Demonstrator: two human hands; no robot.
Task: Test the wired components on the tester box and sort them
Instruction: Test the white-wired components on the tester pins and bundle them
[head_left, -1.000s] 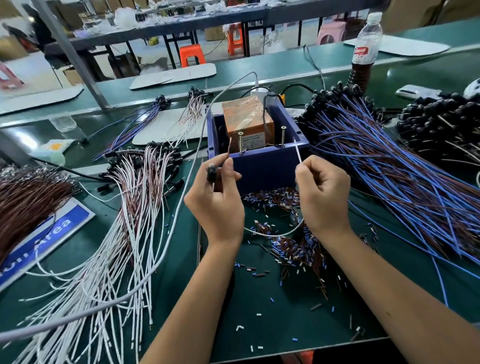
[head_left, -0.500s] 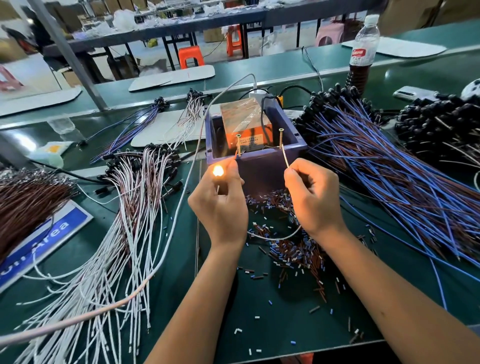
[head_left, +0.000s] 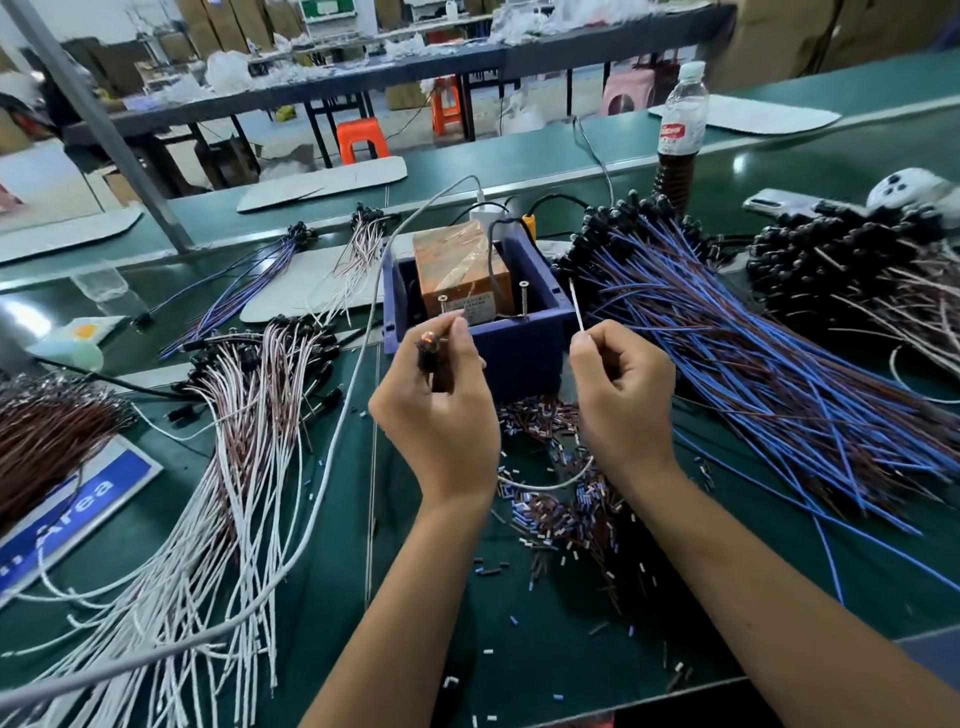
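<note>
The blue tester box (head_left: 514, 345) stands in the middle of the green table, with an orange block inside and two upright screw contacts (head_left: 523, 297) at its near wall. My left hand (head_left: 441, 410) pinches a wired component with a small lamp head (head_left: 429, 343) and its brown lead, just in front of the left screw. My right hand (head_left: 623, 400) pinches the component's white lead (head_left: 576, 307), whose tip stands free to the right of the box. The lead's slack loops below between my wrists.
A pile of white-and-brown wired components (head_left: 228, 467) lies at left, a blue-wired pile (head_left: 753, 374) at right, black-headed ones (head_left: 857, 265) far right. Cut insulation bits (head_left: 561, 493) litter the table before the box. A bottle (head_left: 680, 130) stands behind; a grey cable (head_left: 332, 457) crosses left.
The lamp glowed brightly half a second ago with both leads on the screws; now the glow has almost gone and my right hand has pulled the white lead off to the right.
</note>
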